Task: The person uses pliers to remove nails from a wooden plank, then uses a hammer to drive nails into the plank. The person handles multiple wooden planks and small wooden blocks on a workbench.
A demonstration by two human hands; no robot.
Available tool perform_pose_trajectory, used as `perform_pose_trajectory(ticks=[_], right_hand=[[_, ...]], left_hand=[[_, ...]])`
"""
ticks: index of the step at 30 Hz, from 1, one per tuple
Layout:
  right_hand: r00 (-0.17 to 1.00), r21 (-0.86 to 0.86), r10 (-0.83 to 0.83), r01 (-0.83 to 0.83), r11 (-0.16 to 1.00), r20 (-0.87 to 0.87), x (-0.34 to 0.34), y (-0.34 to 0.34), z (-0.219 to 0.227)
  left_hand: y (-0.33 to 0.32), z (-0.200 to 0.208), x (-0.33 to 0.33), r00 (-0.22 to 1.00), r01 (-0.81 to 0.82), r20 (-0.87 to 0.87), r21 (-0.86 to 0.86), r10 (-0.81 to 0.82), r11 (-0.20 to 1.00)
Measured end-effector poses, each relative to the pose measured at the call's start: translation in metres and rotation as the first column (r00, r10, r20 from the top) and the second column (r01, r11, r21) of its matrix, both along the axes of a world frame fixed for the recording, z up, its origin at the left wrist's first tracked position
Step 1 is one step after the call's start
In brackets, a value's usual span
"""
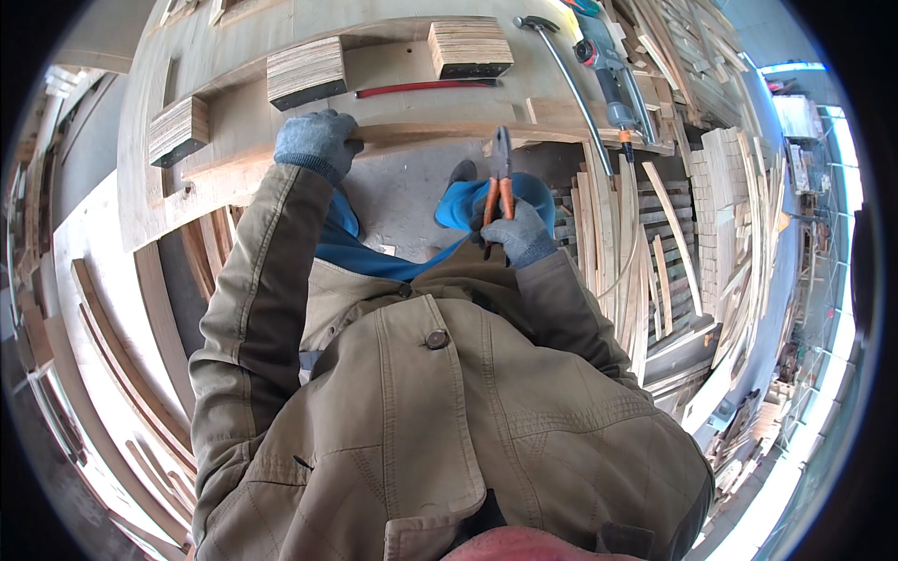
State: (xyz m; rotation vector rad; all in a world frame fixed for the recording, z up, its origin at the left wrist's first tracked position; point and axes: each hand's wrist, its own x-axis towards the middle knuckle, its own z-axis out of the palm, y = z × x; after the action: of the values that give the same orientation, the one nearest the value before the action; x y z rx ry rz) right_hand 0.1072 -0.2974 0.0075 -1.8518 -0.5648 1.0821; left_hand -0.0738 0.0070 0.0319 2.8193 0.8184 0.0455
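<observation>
My left hand (pixel 316 144), in a grey glove, is closed over the near edge of a long wooden board (pixel 421 134) on the workbench. In my right hand (pixel 520 234), also gloved, is a pair of pliers (pixel 501 168) with orange handles. The pliers' jaws point away from me and overlap the board's edge in the picture. Beyond the board lies a thin red bar (pixel 426 87). Around it stand three layered plywood blocks: one at the left (pixel 178 129), a middle one (pixel 305 70) and one farther right (pixel 468 47).
A long-handled hammer (pixel 571 79) and a grey power tool (pixel 613 89) lie on the bench's right end. Stacks of wooden strips (pixel 725 224) fill the right side. Long boards (pixel 131 365) lie at the left. Concrete floor (pixel 402 178) shows below the bench edge.
</observation>
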Motion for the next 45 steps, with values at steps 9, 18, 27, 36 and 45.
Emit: perform_pose_trajectory(ticks=[9, 18, 27, 36, 45], right_hand=[[0.957, 0.339, 0.031, -0.132, 0.931, 0.289, 0.006, 0.013, 0.04], [0.975, -0.166, 0.224, -0.221, 0.961, -0.005, -0.051, 0.016, -0.032], [0.98, -0.075, 0.019, -0.034, 0.997, -0.197, -0.064, 0.043, -0.034], [0.958, -0.187, -0.056, 0.002, 0.982, -0.282, -0.09, 0.062, -0.016], [0.971, -0.184, -0.036, -0.009, 0.983, -0.238, -0.096, 0.07, -0.007]], left_hand=[[-0.007, -0.009, 0.005, 1.0, -0.008, 0.013, 0.009, 0.008, 1.0], [-0.01, -0.009, 0.006, 0.997, -0.063, -0.053, 0.03, 0.064, 0.998], [-0.011, -0.006, 0.003, 0.998, -0.048, -0.029, 0.015, 0.048, 0.999], [-0.011, -0.004, 0.003, 0.998, -0.046, -0.035, 0.026, 0.047, 0.999], [-0.01, -0.005, 0.002, 0.999, -0.04, -0.023, 0.021, 0.041, 0.999]])
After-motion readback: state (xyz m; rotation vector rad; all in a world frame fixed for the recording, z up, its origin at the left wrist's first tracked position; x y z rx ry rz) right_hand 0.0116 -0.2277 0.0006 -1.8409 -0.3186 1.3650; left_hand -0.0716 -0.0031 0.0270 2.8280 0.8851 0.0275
